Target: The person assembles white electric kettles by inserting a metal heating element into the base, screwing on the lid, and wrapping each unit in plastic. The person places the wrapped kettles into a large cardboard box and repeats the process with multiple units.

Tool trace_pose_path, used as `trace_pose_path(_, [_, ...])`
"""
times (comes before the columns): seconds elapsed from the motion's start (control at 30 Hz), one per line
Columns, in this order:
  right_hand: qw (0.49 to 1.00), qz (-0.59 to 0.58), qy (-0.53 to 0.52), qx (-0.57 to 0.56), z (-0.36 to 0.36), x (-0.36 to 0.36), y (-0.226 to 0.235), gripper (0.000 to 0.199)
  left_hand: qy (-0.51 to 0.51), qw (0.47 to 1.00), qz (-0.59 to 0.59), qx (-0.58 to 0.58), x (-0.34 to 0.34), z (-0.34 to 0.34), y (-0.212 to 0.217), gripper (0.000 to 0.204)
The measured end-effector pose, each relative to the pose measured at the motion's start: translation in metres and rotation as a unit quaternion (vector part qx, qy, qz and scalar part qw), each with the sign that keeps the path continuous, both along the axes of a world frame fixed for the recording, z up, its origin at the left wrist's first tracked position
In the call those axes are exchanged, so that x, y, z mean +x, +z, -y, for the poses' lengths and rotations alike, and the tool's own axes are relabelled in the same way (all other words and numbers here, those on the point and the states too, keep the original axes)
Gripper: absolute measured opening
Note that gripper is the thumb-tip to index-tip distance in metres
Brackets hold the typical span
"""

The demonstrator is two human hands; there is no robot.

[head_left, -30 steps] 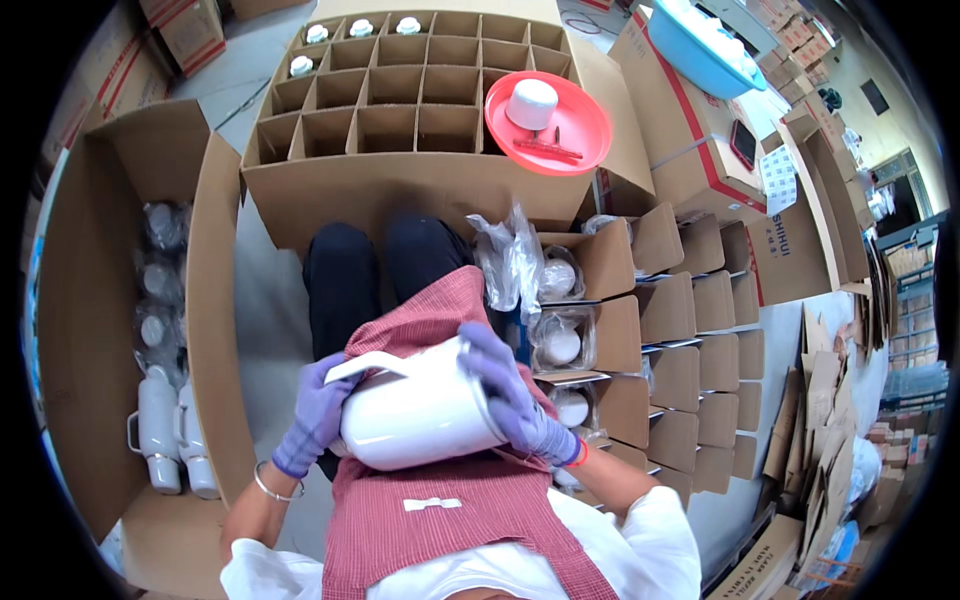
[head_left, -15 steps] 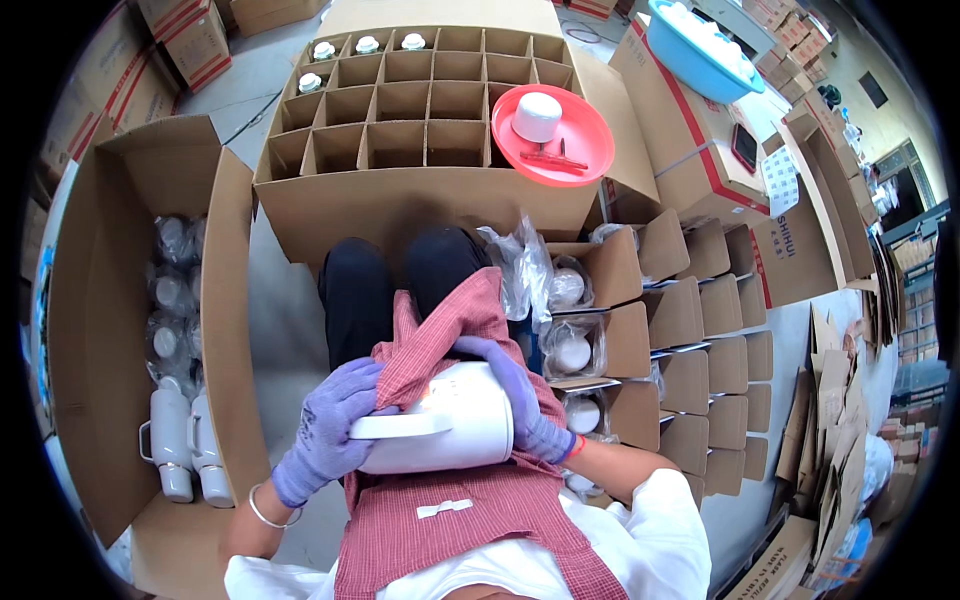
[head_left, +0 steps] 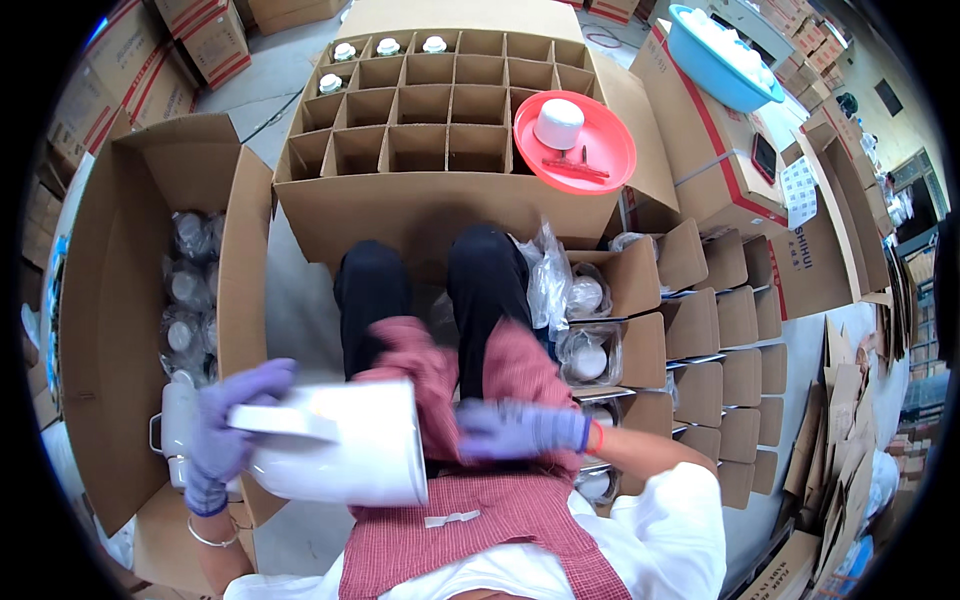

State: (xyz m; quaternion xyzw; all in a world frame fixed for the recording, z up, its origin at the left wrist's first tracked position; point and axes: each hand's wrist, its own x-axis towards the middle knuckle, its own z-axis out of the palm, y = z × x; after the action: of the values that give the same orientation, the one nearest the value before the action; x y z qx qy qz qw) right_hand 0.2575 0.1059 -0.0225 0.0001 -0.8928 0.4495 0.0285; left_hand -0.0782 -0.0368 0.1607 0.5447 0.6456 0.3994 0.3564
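Note:
My left hand (head_left: 220,430) grips a large white handled jug (head_left: 350,455), its fingers at the handle end. The jug lies on its side above my left thigh, its broad end toward the right. My right hand (head_left: 530,430) is apart from it, over my lap beside the bunched red checked apron (head_left: 500,500); its fingers are smeared by motion. Close to my left hand, a tall open carton (head_left: 240,270) holds a white handled jug (head_left: 178,420) and several plastic-wrapped white ones (head_left: 188,288).
Ahead stands a divided carton (head_left: 440,210) with several white-topped items in its far-left cells. On its right corner, a pink plate (head_left: 612,125) bears a white cup (head_left: 558,125) and red tool (head_left: 575,169). At right are open small boxes (head_left: 640,345) and a blue basin (head_left: 735,90).
My left hand has carried the jug left, away from the apron and toward the left carton. My right hand has let go of the jug and rests apart over my lap.

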Motion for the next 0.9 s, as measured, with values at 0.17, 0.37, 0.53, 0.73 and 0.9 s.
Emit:
trace_pose_path(0.17, [0.932, 0.359, 0.008, -0.048, -0.025, -0.007, 0.075, 0.051, 0.231, 0.971, 0.045, 0.047, -0.012, -0.025, -0.019, 0.039])
trace_pose_path(0.37, [0.891, -0.352, -0.215, 0.187, -0.08, -0.041, 0.153, 0.064, 0.002, 0.995, 0.09, 0.044, 0.012, -0.089, -0.069, 0.035])
trace_pose_path(0.53, [0.794, -0.234, -0.352, -0.436, -0.084, -0.075, 0.08, 0.065, -0.003, 0.897, -0.278, 0.344, 0.055, -0.122, -0.035, 0.018])
trace_pose_path(0.73, [0.899, -0.211, -0.383, -0.007, -0.115, -0.056, 0.088, 0.065, 0.012, 0.965, -0.078, 0.249, 0.042, -0.139, -0.046, 0.024])
trace_pose_path(0.9, [0.927, -0.294, -0.229, -0.032, -0.114, -0.05, 0.125, 0.063, 0.063, 0.979, 0.067, 0.181, 0.051, -0.14, -0.048, 0.039])
